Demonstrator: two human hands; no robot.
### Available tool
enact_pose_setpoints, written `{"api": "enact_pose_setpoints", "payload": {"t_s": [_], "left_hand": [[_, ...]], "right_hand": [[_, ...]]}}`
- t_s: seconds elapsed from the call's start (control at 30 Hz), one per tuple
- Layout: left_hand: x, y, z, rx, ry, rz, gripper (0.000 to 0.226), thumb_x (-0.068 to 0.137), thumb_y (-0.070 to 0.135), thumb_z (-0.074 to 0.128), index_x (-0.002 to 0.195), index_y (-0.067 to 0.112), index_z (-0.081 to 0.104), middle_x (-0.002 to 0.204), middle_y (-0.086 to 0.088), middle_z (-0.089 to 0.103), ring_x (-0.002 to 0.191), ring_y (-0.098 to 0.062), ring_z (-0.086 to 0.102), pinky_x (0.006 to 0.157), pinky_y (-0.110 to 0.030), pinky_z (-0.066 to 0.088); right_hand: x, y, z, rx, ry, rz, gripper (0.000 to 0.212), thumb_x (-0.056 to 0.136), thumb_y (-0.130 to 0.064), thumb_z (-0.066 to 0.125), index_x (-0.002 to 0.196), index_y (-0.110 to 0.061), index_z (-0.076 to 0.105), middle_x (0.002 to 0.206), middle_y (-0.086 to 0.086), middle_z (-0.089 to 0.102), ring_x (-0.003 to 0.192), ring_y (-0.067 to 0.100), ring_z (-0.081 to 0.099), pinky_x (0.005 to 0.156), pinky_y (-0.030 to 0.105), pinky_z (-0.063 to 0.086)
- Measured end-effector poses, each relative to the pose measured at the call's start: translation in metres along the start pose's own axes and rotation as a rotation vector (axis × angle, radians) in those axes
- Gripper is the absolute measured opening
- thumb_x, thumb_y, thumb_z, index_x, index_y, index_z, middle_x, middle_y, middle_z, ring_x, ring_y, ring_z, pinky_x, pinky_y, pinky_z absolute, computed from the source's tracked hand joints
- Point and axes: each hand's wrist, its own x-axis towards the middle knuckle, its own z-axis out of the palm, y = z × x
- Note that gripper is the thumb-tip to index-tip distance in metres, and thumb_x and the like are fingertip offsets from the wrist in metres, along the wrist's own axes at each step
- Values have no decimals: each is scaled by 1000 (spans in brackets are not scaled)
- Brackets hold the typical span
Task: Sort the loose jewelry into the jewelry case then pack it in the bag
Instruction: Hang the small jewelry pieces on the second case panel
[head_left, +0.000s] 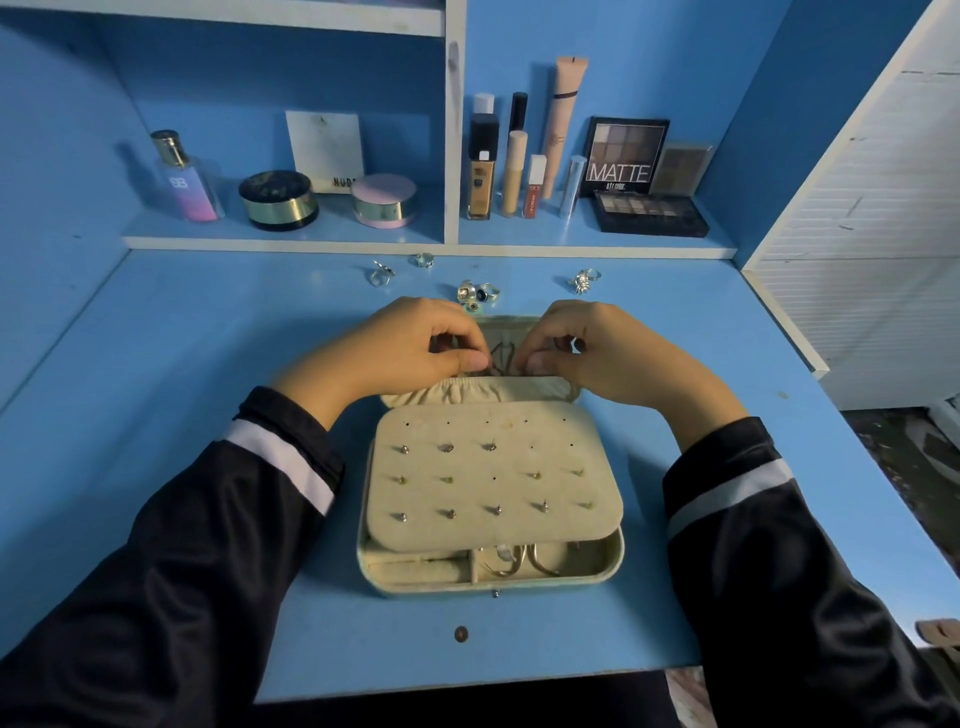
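The case (496, 583) is lying open mid-desk (208, 338), lid at 12 o'clock. Over the lid both hands are pinching a thin chain (500, 354) between thumb and curled fingers, left hand (410, 348) at 11 o'clock, right hand (597, 348) at 1 o'clock. Studs are sitting in the panel (493, 483) at 6 o'clock of the hands, and loose rings (478, 293) are lying just beyond the lid at 12 o'clock

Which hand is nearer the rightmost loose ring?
Right. The right hand sits just in front of the rightmost loose ring; the left hand is farther, off to its left.
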Motion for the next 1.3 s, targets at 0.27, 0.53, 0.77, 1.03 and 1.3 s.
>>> {"api": "enact_pose_setpoints", "payload": {"t_s": [0.27,0.53,0.77,1.03,1.3], "left_hand": [[3,2,4,4,-72,-48,7,93,25,65,88,26,70,89,11,63,80,-11,57,74,-25,45],[0,-1,-1,26,-35,-22,3,89,27,70,90,27,73,87,16,62,75,8,53,65,-6,35],[-5,3,-4,33,-75,-39,4,89,27,71,92,28,73,88,14,65,71,10,54,64,-6,40],[-10,4,-8,9,-63,-49,10,86,26,74,87,36,72,88,15,68,78,3,59,74,-21,49],[-15,-6,-10,-5,-37,-14,10,86,25,74,89,35,74,91,13,68,86,-3,63,86,-36,52]], "right_hand": [[0,-3,1,11,-83,8,20,91,-10,65,85,-29,69,92,-7,57,73,4,50,68,12,37],[2,-3,5,26,-21,9,14,90,-13,67,96,-24,74,89,-7,54,72,6,48,67,8,36],[-2,-3,3,51,-40,-9,14,90,-11,67,93,-22,75,89,-5,56,66,2,48,65,10,37],[2,-1,14,-12,57,-65,18,87,-8,69,97,-21,77,89,-1,55,66,0,49,68,8,36],[0,-4,9,56,33,-53,19,88,-7,68,94,-23,77,89,0,55,67,5,48,68,10,37]]}}
